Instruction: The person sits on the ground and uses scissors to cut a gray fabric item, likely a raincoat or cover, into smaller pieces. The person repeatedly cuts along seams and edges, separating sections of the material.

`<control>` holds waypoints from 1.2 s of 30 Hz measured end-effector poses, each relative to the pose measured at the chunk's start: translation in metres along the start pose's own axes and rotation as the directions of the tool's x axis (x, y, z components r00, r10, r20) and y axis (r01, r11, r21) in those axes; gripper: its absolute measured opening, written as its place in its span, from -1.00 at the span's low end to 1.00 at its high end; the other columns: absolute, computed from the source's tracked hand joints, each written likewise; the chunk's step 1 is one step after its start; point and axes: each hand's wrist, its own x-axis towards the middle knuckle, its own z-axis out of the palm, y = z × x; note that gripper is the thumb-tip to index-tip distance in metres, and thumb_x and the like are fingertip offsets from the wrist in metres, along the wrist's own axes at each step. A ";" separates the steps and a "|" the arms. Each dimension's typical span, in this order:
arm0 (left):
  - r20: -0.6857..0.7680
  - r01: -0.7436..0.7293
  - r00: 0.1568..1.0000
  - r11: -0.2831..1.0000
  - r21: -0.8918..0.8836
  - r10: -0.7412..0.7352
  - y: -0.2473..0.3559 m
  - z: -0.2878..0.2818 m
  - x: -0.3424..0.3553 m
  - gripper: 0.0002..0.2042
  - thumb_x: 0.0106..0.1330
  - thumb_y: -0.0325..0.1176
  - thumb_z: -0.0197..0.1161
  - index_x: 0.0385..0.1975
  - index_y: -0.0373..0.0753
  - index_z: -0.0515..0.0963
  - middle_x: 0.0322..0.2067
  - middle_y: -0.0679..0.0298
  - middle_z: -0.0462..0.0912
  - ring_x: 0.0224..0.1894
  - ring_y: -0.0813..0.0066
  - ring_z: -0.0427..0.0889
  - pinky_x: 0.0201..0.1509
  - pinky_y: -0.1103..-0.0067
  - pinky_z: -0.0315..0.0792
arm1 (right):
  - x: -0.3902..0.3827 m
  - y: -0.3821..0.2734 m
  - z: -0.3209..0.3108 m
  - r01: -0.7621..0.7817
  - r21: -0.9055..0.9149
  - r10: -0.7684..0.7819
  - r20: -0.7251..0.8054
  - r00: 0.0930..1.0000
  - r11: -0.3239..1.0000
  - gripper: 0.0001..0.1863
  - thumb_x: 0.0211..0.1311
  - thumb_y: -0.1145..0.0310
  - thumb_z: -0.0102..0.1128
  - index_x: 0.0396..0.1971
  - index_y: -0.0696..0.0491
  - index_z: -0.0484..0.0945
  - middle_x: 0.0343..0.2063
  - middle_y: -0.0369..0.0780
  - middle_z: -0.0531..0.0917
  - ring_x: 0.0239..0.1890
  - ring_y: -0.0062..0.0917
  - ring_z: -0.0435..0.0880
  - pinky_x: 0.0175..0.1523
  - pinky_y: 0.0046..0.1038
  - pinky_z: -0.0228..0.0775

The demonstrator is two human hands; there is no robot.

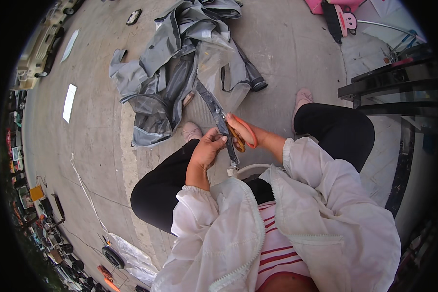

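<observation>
Strap (218,113) — left hand (208,148) pinches it, right hand (241,132) grips orange scissors (242,134) at edge.

We sit on the pavement (97,146) with a strap (222,124) running between our hands, the left hand (208,148) gripping it just left of the scissors (241,134) in our right hand (246,132). Ahead of our knees, the strap leads up into a heap of jackets (180,58) on the ground. A glass-topped table (394,82) stands to our right, and a toy truck (41,44) sits far left.
</observation>
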 end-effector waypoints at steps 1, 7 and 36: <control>0.019 -0.011 1.000 1.000 -0.025 0.012 0.000 0.000 0.000 -0.73 0.33 -0.54 0.04 0.02 -0.29 0.39 -0.21 0.16 0.62 -0.13 0.37 0.60 0.06 0.50 0.41 | -0.001 -0.002 0.001 -0.003 0.037 0.002 0.015 1.000 0.999 -0.27 0.25 -0.40 -0.52 -0.43 -0.01 0.41 -0.65 -0.36 0.37 -0.62 -0.68 0.31 -0.51 -0.58 0.24; 0.036 0.009 0.999 0.996 -0.093 -0.006 0.002 -0.001 -0.002 -0.74 0.33 -0.53 0.06 0.01 -0.31 0.39 -0.20 0.13 0.61 -0.09 0.33 0.60 0.10 0.44 0.42 | 0.004 0.005 -0.009 -0.072 0.238 0.028 0.183 0.983 0.969 -0.24 0.28 -0.38 -0.57 -0.36 -0.02 0.47 -0.65 -0.35 0.39 -0.64 -0.67 0.32 -0.51 -0.59 0.27; -0.528 -0.221 0.843 0.962 -0.163 0.104 0.017 -0.025 0.048 -0.69 0.30 -0.27 0.18 -0.04 -0.29 0.47 -0.24 0.26 0.61 -0.28 0.51 0.55 -0.23 0.56 0.45 | -0.007 0.026 -0.038 0.014 -0.622 -0.124 -0.135 0.983 0.783 -0.27 0.21 -0.32 -0.12 -0.54 0.17 0.48 -0.61 -0.12 0.49 -0.53 -0.35 0.45 -0.33 -0.28 0.31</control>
